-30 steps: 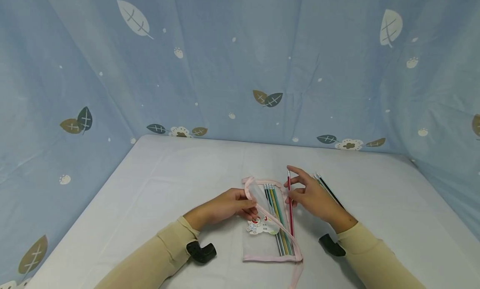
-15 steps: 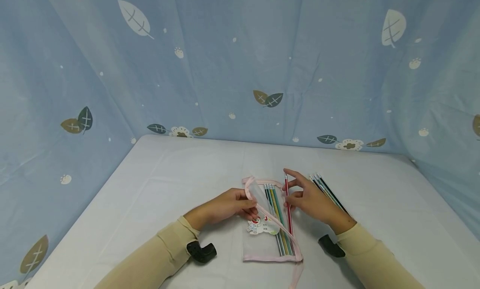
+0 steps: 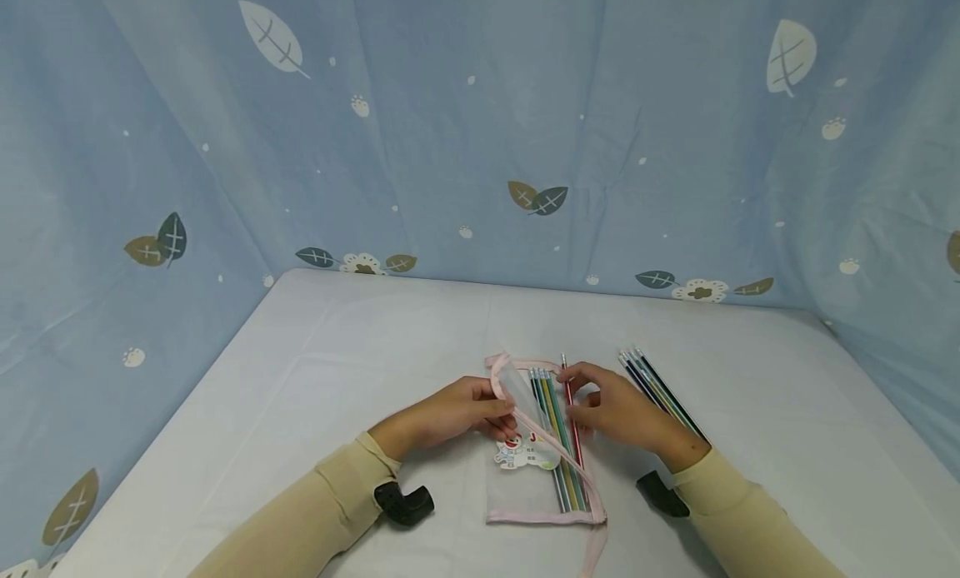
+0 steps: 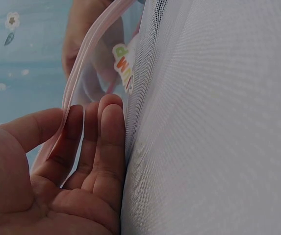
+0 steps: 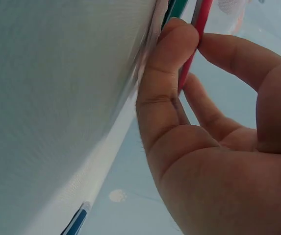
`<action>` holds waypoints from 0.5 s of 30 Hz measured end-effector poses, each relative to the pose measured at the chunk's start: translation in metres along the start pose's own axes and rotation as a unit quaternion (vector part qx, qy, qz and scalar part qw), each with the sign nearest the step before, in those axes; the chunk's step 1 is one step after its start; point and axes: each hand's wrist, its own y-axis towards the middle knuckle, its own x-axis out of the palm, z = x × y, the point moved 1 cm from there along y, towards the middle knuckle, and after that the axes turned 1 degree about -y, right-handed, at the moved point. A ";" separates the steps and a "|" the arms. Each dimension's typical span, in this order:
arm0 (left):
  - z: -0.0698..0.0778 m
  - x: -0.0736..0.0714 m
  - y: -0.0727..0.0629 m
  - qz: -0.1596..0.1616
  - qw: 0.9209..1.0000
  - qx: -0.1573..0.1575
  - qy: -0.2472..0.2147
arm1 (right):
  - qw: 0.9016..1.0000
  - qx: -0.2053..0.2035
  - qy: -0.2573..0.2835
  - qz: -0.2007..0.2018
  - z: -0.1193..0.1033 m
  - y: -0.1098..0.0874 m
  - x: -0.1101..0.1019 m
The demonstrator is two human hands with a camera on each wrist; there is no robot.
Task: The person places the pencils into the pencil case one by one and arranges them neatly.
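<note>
A clear mesh pencil pouch (image 3: 517, 495) with pink trim lies on the table in front of me. Its upper flap edge is pinched between the thumb and fingers of my left hand (image 3: 468, 410), which holds it raised; the left wrist view shows the pink edging (image 4: 76, 73) in that pinch. Several pencils (image 3: 551, 403), green, yellow and dark, lie side by side in the pouch. My right hand (image 3: 626, 407) pinches a red pencil (image 3: 575, 436) at the pouch's right side, its lower part behind the flap's trim. The right wrist view shows the red pencil (image 5: 191, 58) between thumb and fingers.
Several more pencils (image 3: 660, 391) lie in a slanted bunch on the white table (image 3: 375, 328), right of my right hand. A pink strap (image 3: 594, 553) trails from the pouch's lower right corner. A blue patterned curtain (image 3: 450, 145) stands behind the table.
My right hand has moved down and slightly left, and the red pencil has slid lower along the pouch's right side. The left hand keeps its hold on the flap.
</note>
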 end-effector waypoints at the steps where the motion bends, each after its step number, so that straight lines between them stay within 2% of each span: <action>1: 0.000 0.000 0.000 0.000 1.000 0.000 0.000 | 1.000 -0.001 -0.004 -0.003 0.000 0.000 0.000; 15: 0.000 0.000 0.000 0.004 1.000 -0.002 0.002 | 0.997 -0.016 -0.075 -0.004 -0.003 -0.001 0.005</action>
